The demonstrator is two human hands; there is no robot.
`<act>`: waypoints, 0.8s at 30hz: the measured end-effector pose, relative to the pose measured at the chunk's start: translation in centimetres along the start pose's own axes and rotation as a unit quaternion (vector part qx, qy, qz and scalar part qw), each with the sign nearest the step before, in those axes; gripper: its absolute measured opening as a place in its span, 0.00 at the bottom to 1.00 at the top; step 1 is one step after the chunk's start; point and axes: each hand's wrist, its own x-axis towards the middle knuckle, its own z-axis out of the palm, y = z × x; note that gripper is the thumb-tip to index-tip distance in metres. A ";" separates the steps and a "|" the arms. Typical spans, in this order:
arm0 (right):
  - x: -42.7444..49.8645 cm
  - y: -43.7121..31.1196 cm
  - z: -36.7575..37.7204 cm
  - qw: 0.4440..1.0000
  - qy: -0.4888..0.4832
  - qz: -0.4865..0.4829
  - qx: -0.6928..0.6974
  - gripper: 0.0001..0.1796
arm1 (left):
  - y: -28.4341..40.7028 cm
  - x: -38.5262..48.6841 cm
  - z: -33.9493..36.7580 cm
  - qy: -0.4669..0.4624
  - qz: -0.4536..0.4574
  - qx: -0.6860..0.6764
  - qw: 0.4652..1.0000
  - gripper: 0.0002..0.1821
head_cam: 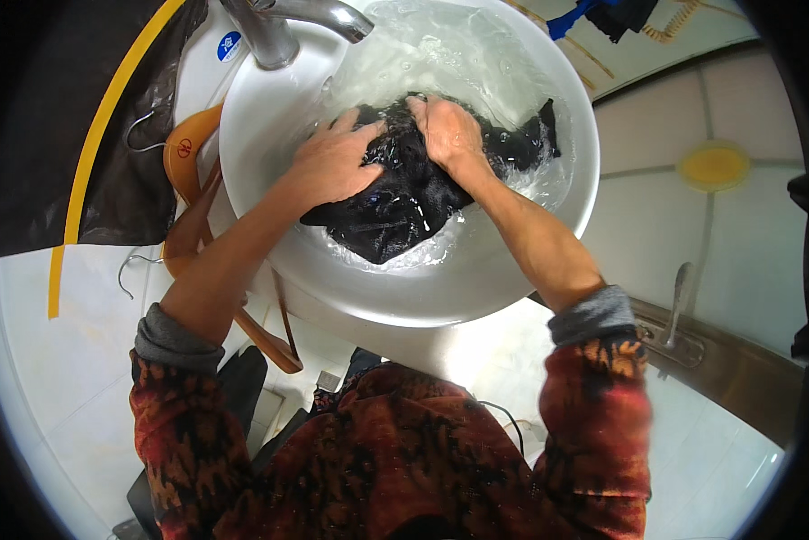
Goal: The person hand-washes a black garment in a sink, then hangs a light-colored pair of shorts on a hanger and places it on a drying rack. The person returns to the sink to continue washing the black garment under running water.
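A soaked black cloth garment (404, 196) lies bunched in the water of a round white washbasin (404, 307), and one end of it spreads to the right. My left hand (333, 162) rests on the garment's left side with its fingers spread; some fingertips are in the water or cloth folds. On the upper middle of the same cloth, my right hand (448, 131) has its fingers curled into the fabric, partly hidden by folds. The water (438, 61) is pale, bubbly and stirred up around the cloth.
A chrome faucet (269, 34) arches over the basin's upper left rim. Wooden hangers (188, 155) with metal hooks hang close along the left side, near a dark plastic sheet (46, 128) with a yellow strip. To the right stands a paneled door (647, 223) with a lever handle (678, 304).
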 end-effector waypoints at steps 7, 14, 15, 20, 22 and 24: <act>5.1 4.4 2.4 0.880 0.053 0.082 0.465 0.24 | -1.3 -1.3 0.2 -0.032 -0.032 -0.145 0.988 0.41; -3.3 1.5 -2.3 0.939 0.074 -0.010 0.336 0.19 | 1.7 -0.3 1.4 -0.030 -0.163 0.003 0.986 0.39; -5.1 0.4 -2.9 0.946 0.105 -0.056 0.302 0.18 | 1.6 -0.3 1.7 -0.042 -0.161 0.007 0.986 0.41; -10.2 -4.6 -2.4 0.957 0.143 -0.225 0.115 0.18 | -1.7 -0.3 3.5 -0.067 -0.101 -0.055 0.991 0.47; -9.8 -5.2 -1.4 0.955 0.159 -0.235 0.090 0.16 | -2.1 -0.2 4.0 -0.031 -0.076 -0.066 0.994 0.45; -8.3 -5.1 -0.3 0.964 0.149 -0.209 0.068 0.17 | -1.7 -0.1 3.8 -0.048 -0.067 -0.035 0.996 0.43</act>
